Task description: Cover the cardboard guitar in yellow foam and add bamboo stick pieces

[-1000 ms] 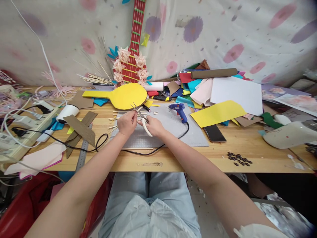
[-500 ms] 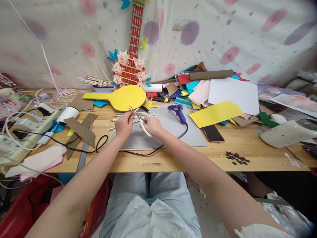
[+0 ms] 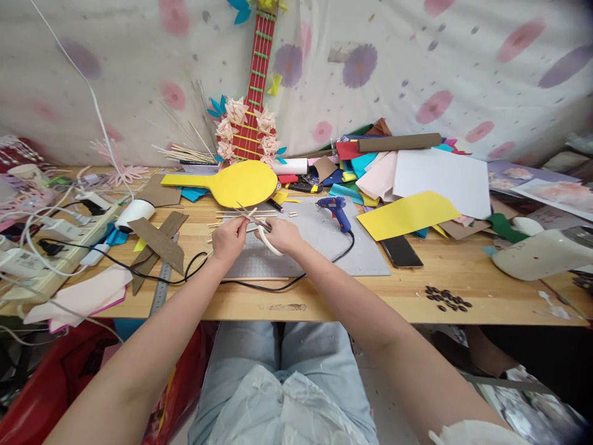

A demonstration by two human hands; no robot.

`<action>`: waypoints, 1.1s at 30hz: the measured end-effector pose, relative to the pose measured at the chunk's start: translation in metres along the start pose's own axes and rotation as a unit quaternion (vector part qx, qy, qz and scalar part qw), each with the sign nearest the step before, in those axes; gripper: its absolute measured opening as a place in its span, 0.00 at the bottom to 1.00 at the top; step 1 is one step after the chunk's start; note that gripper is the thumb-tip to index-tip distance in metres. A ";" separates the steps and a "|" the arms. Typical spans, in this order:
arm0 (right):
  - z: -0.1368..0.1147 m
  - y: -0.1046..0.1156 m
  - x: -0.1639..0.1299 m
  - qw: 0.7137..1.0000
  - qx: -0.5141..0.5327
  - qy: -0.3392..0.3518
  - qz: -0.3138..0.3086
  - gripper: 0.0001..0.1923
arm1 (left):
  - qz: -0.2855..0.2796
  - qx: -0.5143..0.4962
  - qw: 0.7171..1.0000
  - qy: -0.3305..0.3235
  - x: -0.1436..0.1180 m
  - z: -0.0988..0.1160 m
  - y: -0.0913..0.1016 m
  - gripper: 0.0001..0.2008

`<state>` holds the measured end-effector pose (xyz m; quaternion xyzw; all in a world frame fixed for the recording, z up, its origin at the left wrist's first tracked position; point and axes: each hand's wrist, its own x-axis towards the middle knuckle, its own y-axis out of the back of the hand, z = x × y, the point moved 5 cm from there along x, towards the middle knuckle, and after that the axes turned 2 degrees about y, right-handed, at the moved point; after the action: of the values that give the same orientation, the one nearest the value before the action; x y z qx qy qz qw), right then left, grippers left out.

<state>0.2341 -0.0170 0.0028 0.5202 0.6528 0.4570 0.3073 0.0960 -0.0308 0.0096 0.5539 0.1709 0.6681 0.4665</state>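
1. Wooden bench (image 3: 370,290), wide, cluttered along its far edge; floral cloth hangs behind it.
2. Grey cutting mat (image 3: 315,247) lies at bench centre, under both hands.
3. Paper heap (image 3: 407,173) on the far right: white, pink, teal and yellow sheets, a brown cardboard tube on top.
4. Red cardboard guitar (image 3: 252,93) leans upright against the cloth, paper flowers on its body; a yellow paddle-shaped cutout (image 3: 241,183) lies flat before it.
5. Blue glue gun (image 3: 336,210) rests on the mat's far right part, black cord trailing toward the near edge.
6. Black phone (image 3: 401,251) lies face down just right of the mat.
7. Right hand (image 3: 283,235): grip closed through the white handles of the scissors (image 3: 259,227), blades pointing left and away, just above the mat.
8. Left hand (image 3: 228,238): fingertips pinched on a thin wooden stick (image 3: 251,213), held at the scissor blades.
9. Loose sticks (image 3: 245,214) lie on the bench just beyond both hands.
10. Dark beads (image 3: 447,300), a small scatter near the front right edge.
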 end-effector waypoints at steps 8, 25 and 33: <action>-0.003 0.000 0.001 1.000 -0.012 -0.026 -0.008 0.18 | -0.006 0.014 1.000 -0.011 0.002 0.002 -0.004 0.15; 0.013 -0.003 0.003 0.999 -0.001 0.015 0.033 0.16 | -0.091 -0.042 0.995 -0.020 0.017 0.009 -0.010 0.14; 0.014 -0.001 0.006 0.999 -0.006 0.032 0.030 0.15 | -0.104 -0.038 0.994 -0.018 0.018 0.011 -0.008 0.15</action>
<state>0.2442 -0.0069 -0.0036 0.5230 0.6439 0.4859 0.2754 0.1102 -0.0147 0.0175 0.5271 0.1938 0.6116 0.5574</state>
